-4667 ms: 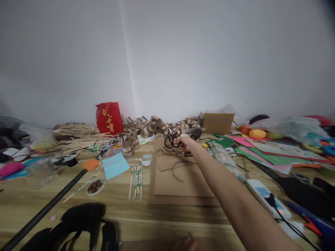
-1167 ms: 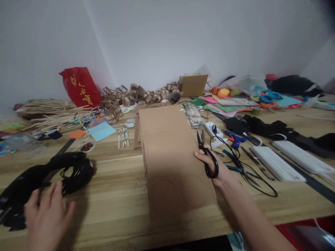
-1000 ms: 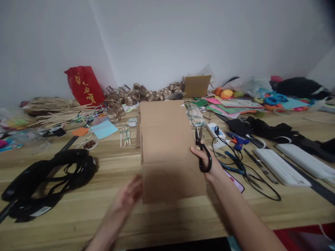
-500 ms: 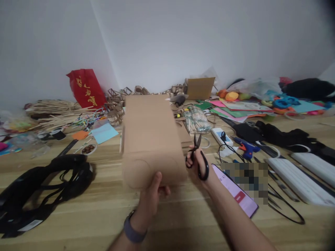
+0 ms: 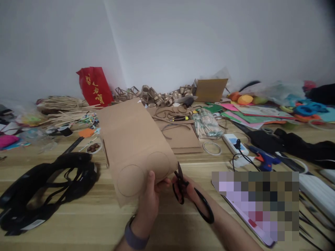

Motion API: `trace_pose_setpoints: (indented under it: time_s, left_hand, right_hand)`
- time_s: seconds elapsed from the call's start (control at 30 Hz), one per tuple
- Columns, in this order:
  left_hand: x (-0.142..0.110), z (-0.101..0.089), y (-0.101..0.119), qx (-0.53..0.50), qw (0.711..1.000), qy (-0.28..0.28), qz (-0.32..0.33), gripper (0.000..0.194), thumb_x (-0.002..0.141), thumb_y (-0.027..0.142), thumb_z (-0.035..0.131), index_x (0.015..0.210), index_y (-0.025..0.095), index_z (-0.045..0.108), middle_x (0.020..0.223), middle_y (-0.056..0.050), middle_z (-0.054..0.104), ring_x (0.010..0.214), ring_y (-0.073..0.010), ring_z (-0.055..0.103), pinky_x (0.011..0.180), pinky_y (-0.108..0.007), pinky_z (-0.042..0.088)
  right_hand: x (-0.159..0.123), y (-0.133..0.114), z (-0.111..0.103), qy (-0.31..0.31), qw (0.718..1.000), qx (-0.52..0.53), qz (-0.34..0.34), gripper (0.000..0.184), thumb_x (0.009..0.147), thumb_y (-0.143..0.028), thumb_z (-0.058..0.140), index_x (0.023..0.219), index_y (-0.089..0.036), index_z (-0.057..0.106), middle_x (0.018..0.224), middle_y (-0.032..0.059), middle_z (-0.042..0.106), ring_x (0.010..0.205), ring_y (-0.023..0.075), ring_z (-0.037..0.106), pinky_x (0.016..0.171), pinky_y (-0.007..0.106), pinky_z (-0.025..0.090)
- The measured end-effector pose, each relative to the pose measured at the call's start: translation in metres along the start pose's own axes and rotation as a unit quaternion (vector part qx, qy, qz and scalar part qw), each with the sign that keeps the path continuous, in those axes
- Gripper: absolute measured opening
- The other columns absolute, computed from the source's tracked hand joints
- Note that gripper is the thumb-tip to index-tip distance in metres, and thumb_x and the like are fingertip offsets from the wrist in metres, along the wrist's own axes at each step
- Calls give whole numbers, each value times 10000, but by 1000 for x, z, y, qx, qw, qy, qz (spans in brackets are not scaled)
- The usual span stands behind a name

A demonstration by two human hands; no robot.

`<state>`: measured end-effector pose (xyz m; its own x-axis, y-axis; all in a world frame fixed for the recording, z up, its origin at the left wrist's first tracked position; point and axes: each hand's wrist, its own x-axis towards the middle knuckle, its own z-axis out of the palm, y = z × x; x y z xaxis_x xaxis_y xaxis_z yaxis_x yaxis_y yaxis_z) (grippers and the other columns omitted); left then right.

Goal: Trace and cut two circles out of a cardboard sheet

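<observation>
My left hand grips the near edge of a brown cardboard sheet, thumb on top and fingers beneath. Two drawn circles show on the sheet's near end, one either side of my thumb. In my right hand is a pair of black-handled scissors, its blades slightly parted. The blade tips point up beside the sheet's right near corner; whether they touch it I cannot tell. The sheet is tilted, raised over the wooden table.
Behind lie a flat cardboard piece, a tape ring and yellow-black pliers. A black strap bundle is at left. A blue glue gun, a white power strip and a partly blurred phone occupy the right.
The cardboard has turned, its far end swinging left and its near end coming right. The scissors have come down and left to the sheet's corner. My view has shifted slightly.
</observation>
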<state>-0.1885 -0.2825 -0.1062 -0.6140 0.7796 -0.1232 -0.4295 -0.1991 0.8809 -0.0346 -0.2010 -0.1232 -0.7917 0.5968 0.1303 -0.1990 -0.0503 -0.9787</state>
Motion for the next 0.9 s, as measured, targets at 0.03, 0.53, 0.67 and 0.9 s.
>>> trace_pose_setpoints:
  time_s: [0.03, 0.53, 0.67, 0.9]
  left_hand:
    - [-1, 1, -2, -9, 1000, -1, -14, 572, 759, 720, 787, 852, 156, 788, 751, -83, 799, 716, -262, 763, 749, -361, 610]
    - [0, 12, 2, -86, 995, 1, -40, 545, 658, 637, 889, 931, 167, 842, 1007, -114, 845, 1061, -330, 782, 1038, -445, 604]
    - [-2, 14, 2, -81, 995, -27, -43, 541, 673, 647, 876, 902, 157, 845, 992, -135, 844, 1019, -339, 794, 1006, -452, 622]
    - [-2, 11, 1, -87, 996, -6, -30, 443, 694, 566, 896, 897, 177, 844, 956, -97, 850, 906, -260, 813, 863, -320, 662]
  right_hand:
    - [0, -1, 0, -1, 1000, -10, -4, 755, 838, -911, 499, 1091, -214, 636, 804, 10, 542, 682, 179, 493, 625, 325, 409]
    - [0, 10, 5, 38, 999, -31, 2, 770, 863, -909, 462, 1126, -202, 619, 750, -23, 524, 608, 152, 489, 563, 291, 415]
    - [3, 5, 10, 46, 999, -5, 2, 756, 846, -921, 471, 1017, -194, 592, 719, -36, 512, 551, 126, 478, 522, 264, 418]
    - [1, -6, 23, 101, 994, -44, -5, 747, 836, -941, 443, 880, -205, 562, 501, -99, 424, 351, 81, 353, 344, 204, 272]
